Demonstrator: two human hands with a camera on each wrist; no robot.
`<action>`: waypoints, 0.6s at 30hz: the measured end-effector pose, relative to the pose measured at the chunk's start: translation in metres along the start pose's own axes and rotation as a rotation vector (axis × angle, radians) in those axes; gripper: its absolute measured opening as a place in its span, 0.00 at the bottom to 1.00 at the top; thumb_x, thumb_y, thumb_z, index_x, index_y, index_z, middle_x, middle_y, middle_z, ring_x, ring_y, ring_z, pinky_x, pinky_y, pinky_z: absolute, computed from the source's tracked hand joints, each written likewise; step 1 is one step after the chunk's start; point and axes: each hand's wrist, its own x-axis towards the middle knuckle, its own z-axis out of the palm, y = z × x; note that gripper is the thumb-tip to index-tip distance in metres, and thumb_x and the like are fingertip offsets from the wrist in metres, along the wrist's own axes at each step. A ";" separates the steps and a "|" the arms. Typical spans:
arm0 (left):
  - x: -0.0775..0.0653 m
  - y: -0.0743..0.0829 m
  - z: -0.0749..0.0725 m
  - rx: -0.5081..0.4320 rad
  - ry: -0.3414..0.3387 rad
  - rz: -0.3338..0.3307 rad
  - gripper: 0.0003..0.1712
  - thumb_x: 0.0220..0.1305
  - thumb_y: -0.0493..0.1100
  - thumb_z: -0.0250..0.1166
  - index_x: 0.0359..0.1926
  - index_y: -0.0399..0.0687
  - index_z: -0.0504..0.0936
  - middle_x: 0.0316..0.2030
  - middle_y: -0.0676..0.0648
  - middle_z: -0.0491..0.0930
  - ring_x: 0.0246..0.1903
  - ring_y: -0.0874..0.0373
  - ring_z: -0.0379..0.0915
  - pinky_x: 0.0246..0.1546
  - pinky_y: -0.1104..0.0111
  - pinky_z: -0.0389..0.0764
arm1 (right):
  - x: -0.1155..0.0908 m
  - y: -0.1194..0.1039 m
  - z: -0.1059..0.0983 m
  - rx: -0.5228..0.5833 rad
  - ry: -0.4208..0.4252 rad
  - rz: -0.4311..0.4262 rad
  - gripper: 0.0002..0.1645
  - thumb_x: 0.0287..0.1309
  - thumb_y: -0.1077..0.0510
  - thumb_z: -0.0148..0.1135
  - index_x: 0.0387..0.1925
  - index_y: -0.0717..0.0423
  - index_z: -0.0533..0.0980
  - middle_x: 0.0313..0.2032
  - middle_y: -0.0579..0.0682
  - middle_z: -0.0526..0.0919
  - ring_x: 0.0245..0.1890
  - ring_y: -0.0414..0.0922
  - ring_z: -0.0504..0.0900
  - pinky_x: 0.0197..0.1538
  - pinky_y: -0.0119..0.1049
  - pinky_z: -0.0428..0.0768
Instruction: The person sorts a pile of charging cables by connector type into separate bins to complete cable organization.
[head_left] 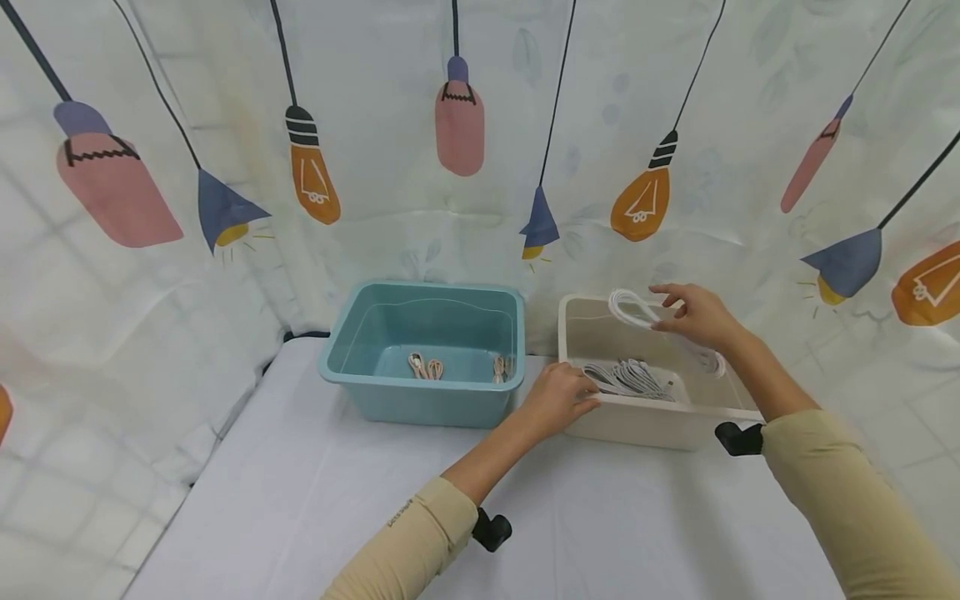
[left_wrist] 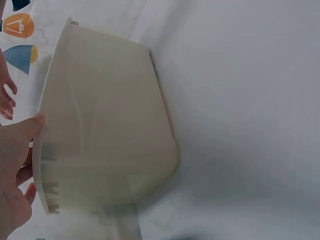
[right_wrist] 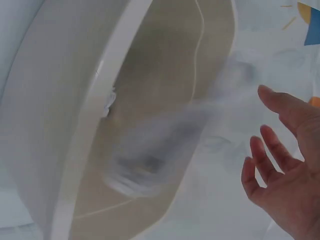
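My left hand [head_left: 558, 398] grips the front rim of a beige plastic bin [head_left: 637, 425] near its left corner. In the left wrist view the thumb [left_wrist: 37, 122] lies against the rim, with other fingers partly hidden behind it. Above the bin, my right hand [head_left: 699, 315] has its fingers spread and loosely bent. A bundled white cable [right_wrist: 145, 155] is in the air over the bin, blurred and apart from the right fingers in the right wrist view. Inside the bin lie several bundled grey-white cables [head_left: 630, 379].
Left of the beige bin stands a blue-green plastic bin [head_left: 427, 404] with a few small beige cable bundles [head_left: 425, 367] inside. Both bins stand on a white-covered table [head_left: 300, 500]. A curtain [head_left: 390, 167] printed with lamps hangs close behind them.
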 end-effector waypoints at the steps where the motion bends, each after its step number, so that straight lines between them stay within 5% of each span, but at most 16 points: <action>1: 0.000 0.000 0.000 0.003 -0.001 0.002 0.11 0.70 0.51 0.73 0.47 0.53 0.94 0.40 0.55 0.91 0.41 0.60 0.82 0.57 0.65 0.79 | -0.001 0.001 0.002 -0.001 0.007 0.002 0.39 0.64 0.61 0.73 0.72 0.69 0.69 0.54 0.74 0.79 0.45 0.64 0.83 0.44 0.48 0.82; 10: -0.001 0.001 0.000 0.013 0.001 0.011 0.12 0.70 0.52 0.72 0.47 0.52 0.94 0.40 0.54 0.91 0.42 0.59 0.83 0.60 0.64 0.79 | -0.012 -0.002 0.018 0.018 0.046 0.043 0.39 0.68 0.59 0.70 0.74 0.66 0.67 0.57 0.73 0.78 0.54 0.68 0.81 0.50 0.59 0.84; 18: -0.009 -0.005 0.007 0.001 0.096 0.091 0.12 0.72 0.49 0.71 0.48 0.48 0.92 0.44 0.51 0.90 0.45 0.56 0.82 0.55 0.66 0.79 | -0.028 -0.016 0.030 -0.027 0.119 0.048 0.37 0.70 0.55 0.69 0.75 0.61 0.69 0.59 0.69 0.81 0.56 0.66 0.83 0.51 0.61 0.85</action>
